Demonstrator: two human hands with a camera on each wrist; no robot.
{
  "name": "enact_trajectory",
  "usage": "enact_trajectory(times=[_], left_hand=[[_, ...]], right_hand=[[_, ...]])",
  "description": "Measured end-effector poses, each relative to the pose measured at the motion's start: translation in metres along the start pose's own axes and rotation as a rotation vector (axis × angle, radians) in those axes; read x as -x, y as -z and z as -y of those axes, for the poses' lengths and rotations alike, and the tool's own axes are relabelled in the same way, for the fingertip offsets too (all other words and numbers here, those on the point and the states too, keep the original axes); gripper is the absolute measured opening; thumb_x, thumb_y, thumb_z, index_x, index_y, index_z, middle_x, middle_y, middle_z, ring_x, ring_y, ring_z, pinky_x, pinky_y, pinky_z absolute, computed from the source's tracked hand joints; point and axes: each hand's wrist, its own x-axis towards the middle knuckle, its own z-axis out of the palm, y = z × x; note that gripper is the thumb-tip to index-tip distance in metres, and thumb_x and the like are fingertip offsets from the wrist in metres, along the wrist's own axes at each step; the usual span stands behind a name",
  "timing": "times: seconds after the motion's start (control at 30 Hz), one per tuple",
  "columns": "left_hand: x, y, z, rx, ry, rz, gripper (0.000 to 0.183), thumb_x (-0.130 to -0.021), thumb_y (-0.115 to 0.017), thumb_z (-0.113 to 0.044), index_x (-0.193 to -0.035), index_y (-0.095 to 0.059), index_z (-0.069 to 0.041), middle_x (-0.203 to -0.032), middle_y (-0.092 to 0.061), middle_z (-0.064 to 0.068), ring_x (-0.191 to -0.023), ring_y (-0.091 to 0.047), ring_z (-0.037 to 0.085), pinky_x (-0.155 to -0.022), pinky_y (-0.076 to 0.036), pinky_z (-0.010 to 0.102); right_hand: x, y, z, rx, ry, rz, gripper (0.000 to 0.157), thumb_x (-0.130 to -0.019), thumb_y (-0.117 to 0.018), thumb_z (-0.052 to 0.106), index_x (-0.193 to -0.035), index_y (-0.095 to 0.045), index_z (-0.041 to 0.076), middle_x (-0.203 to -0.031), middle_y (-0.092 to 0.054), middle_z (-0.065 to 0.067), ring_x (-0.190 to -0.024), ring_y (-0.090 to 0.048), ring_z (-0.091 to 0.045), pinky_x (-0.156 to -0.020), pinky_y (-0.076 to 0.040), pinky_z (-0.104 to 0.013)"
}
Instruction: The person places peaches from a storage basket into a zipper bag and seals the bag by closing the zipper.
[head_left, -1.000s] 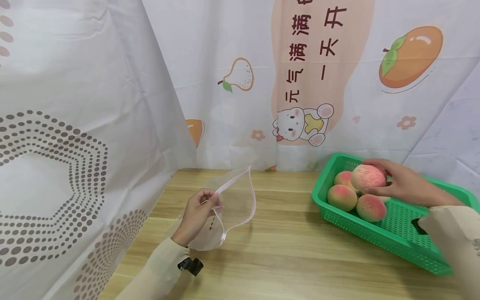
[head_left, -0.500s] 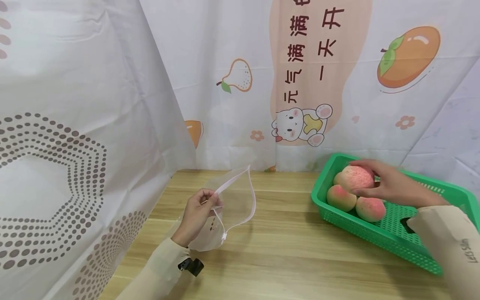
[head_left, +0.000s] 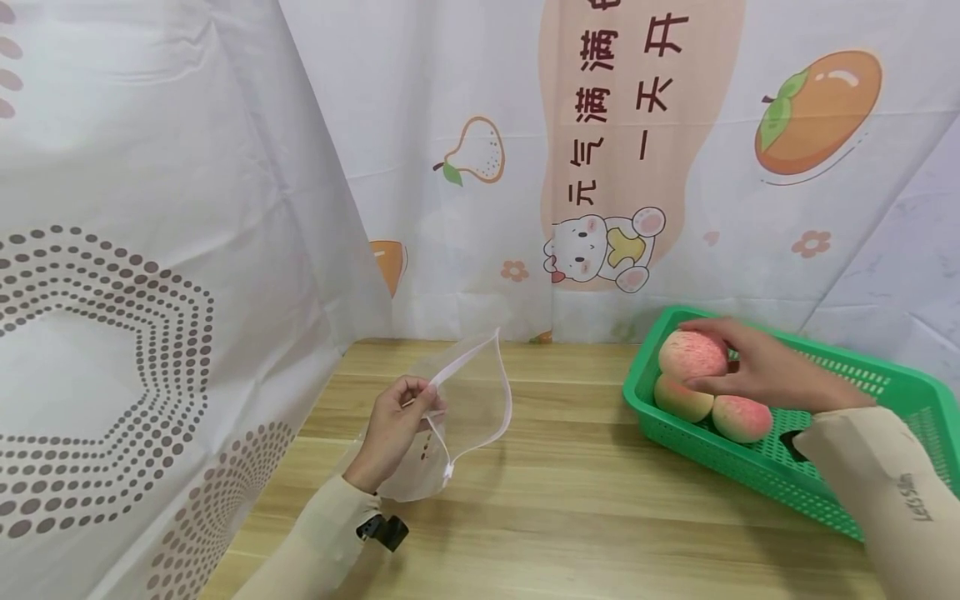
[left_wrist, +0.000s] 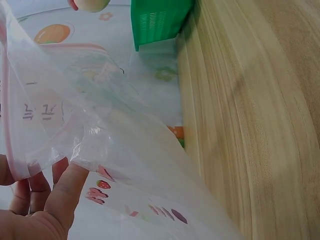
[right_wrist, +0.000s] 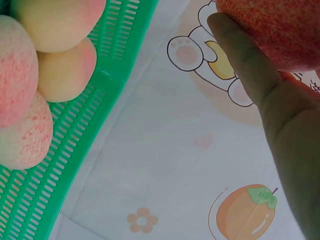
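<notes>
My left hand (head_left: 396, 427) pinches the edge of a clear zip bag (head_left: 480, 400), whose pink-rimmed mouth gapes toward the right. A slider sits at the lower corner of that mouth. In the left wrist view, small printed pictures show on the bag (left_wrist: 130, 150), with fingers and thumb at its rim. On the right, my right hand (head_left: 765, 367) grips a pink peach (head_left: 692, 357) over the left end of a green basket (head_left: 806, 487). Below it, two peaches show in the head view; the right wrist view shows several peaches (right_wrist: 60, 22) in the basket.
A wooden table (head_left: 570, 500) runs between the bag and the basket. Behind it hangs a white printed curtain (head_left: 465, 250), and another patterned sheet (head_left: 247, 250) closes off the left side.
My right hand has moved left with the peach, from over the middle of the pile to the basket's left end. The left hand and bag stay nearly still.
</notes>
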Motion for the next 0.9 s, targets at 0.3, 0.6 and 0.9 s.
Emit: enact_trajectory(times=[0.3,0.6,0.9], left_hand=[[0.000,-0.001,0.000,0.003,-0.008,-0.001,0.013,-0.104,-0.053,-0.005,-0.108,-0.054,0.008,-0.097,-0.064,0.015,-0.089,-0.068,0.018,-0.080,-0.060,0.033],[0.001,-0.001,0.000,-0.004,-0.014,-0.003,0.015,-0.104,-0.053,-0.006,-0.108,-0.054,0.008,-0.097,-0.064,0.016,-0.091,-0.068,0.022,-0.080,-0.060,0.033],[0.000,0.000,0.002,-0.018,-0.015,-0.005,0.016,-0.104,-0.053,-0.006,-0.109,-0.054,0.009,-0.096,-0.064,0.016,-0.089,-0.069,0.020,-0.078,-0.061,0.034]], right_hand=[[-0.006,-0.005,0.009,-0.050,-0.017,0.033,0.075,-0.085,-0.083,0.028,-0.146,-0.045,0.009,-0.130,-0.056,-0.008,-0.098,-0.053,-0.009,-0.077,-0.054,-0.023],[-0.013,-0.013,0.014,-0.147,0.064,0.032,0.069,-0.086,-0.082,0.019,-0.144,-0.046,0.006,-0.132,-0.053,-0.007,-0.107,-0.050,-0.001,-0.081,-0.055,-0.020],[-0.018,-0.018,0.019,-0.161,0.085,0.036,0.070,-0.085,-0.083,0.021,-0.144,-0.047,0.008,-0.130,-0.053,-0.005,-0.105,-0.053,-0.005,-0.083,-0.054,-0.019]])
